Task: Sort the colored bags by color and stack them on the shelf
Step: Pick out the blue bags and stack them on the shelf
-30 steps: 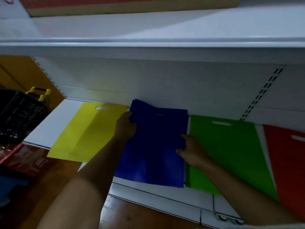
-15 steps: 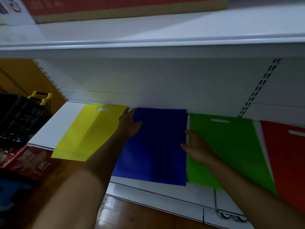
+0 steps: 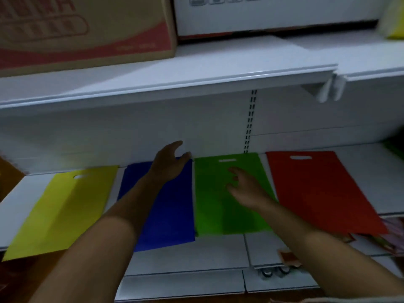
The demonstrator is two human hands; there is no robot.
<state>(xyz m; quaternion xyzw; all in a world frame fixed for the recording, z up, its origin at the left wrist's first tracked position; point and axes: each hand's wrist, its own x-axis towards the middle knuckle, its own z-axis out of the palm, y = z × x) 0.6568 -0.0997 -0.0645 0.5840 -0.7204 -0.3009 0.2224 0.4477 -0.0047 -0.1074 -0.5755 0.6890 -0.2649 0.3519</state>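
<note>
White metal shop shelving (image 3: 273, 248) fills the view, with four flat bags laid in a row on the lower shelf and a printed cardboard carton (image 3: 87, 29) seen on the shelf above. From left to right, a yellow bag (image 3: 63, 211), a blue bag (image 3: 168, 215), a green bag (image 3: 218, 204) and a red bag (image 3: 317, 189) are shown side by side, each lying flat with its near end hanging past the shelf lip.

Half a second earlier the blue bag was being squared up between both hands; now it has been released. The left hand (image 3: 170, 165) is seen lifted at the bag's far right corner, fingers spread and holding nothing. The right hand (image 3: 242, 189) has been moved across over the green bag, fingers loosely parted; whether the cloth is touched cannot be told through the motion blur. The blue pile is judged to be settled, and the green pile appears to be next in line for straightening.

The bags look like thin matte non-woven cloth, cut as plain rectangles with a punched slot handle near the far edge; slots are visible on the yellow, green and red ones. How many bags each colour holds cannot be made out. The shelf surface is smooth painted metal, backed by a slotted upright (image 3: 250, 121).
</note>
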